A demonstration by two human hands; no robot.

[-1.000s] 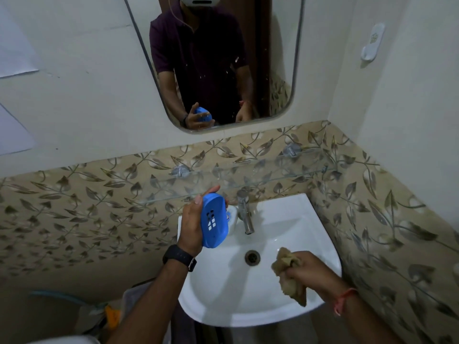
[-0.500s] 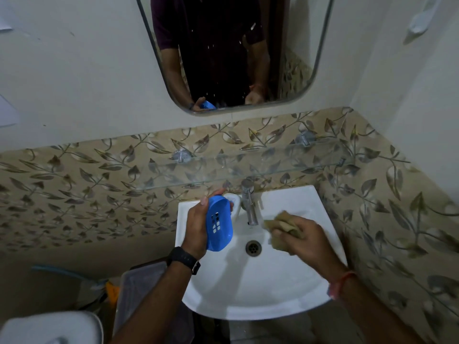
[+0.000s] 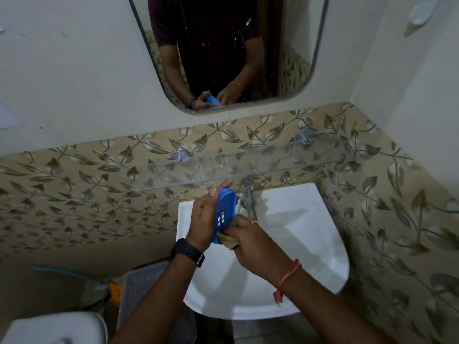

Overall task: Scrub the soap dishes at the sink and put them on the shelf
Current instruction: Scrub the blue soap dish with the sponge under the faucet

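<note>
My left hand (image 3: 202,219) grips a blue soap dish (image 3: 224,212) on edge over the back left of the white sink (image 3: 310,244), its slotted underside facing me. My right hand (image 3: 250,240) is closed on a tan scrub cloth (image 3: 228,242) and presses it against the dish's lower end. Above the sink runs a glass shelf (image 3: 248,167) with nothing on it. A second soap dish is hidden behind the blue one and my hands.
A chrome tap (image 3: 248,197) stands just right of the blue dish. A mirror (image 3: 223,50) hangs above. The leaf-patterned tile wall (image 3: 385,207) closes in at the right. A white toilet tank (image 3: 54,328) and a grey bin (image 3: 144,289) stand at the lower left.
My right hand has carried the cloth from the front right of the sink over to the blue dish and now touches it. The view has tilted downward.
</note>
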